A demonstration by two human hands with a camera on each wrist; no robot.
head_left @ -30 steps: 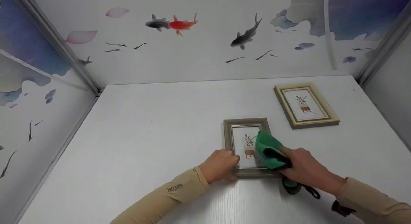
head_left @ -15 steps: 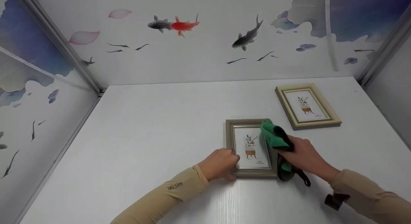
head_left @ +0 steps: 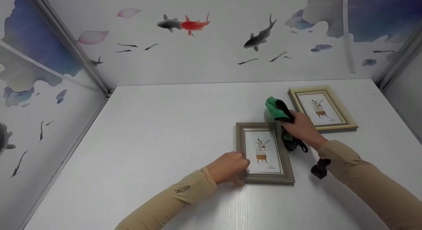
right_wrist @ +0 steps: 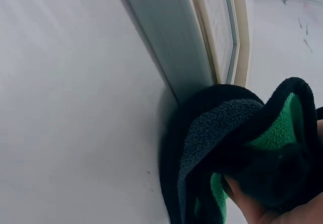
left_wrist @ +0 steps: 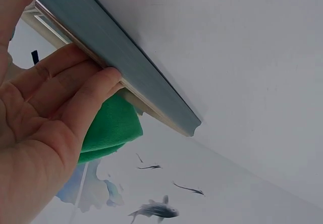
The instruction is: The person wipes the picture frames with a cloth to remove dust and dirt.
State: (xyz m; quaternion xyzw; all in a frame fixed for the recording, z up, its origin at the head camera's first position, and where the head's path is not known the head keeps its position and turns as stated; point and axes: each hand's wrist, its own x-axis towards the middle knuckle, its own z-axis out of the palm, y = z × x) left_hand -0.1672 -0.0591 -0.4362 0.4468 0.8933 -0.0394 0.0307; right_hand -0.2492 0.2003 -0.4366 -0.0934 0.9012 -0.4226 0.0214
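Two hands at work, well apart from each other, and between them sits the grey-brown picture frame [head_left: 263, 152], face up on the white surface [head_left: 165, 131]. Left hand [head_left: 229, 167] first: it's clamped on the frame's left rim, down by the lower-left corner, fingers bent over the edge and thumb at the corner. So the frame lies just to the right of that hand, touching it. From the left wrist, the fingertips show right against the rim.

Now across to the right hand [head_left: 302, 129]! It's up beyond the frame's upper-right corner, gripping a bunched green cloth [head_left: 276, 108] with black edging. The frame lies below and to the left of that hand, the cloth coming between the two. What a fold: the green end juts out past the top edge, while the darker part hangs by the right side with a black loop [head_left: 302, 147] trailing. The right wrist view has the cloth bunched at the end of a frame's side, its inner face a dark, fuzzy grey.

Just behind the right hand, a gold picture frame [head_left: 340, 116] lies tilted on the surface, its lower-left part hidden by that hand. Same potted-plant print in both frames. Tan sleeves on both arms, and at the back, a wall [head_left: 214, 66] painted with fish.
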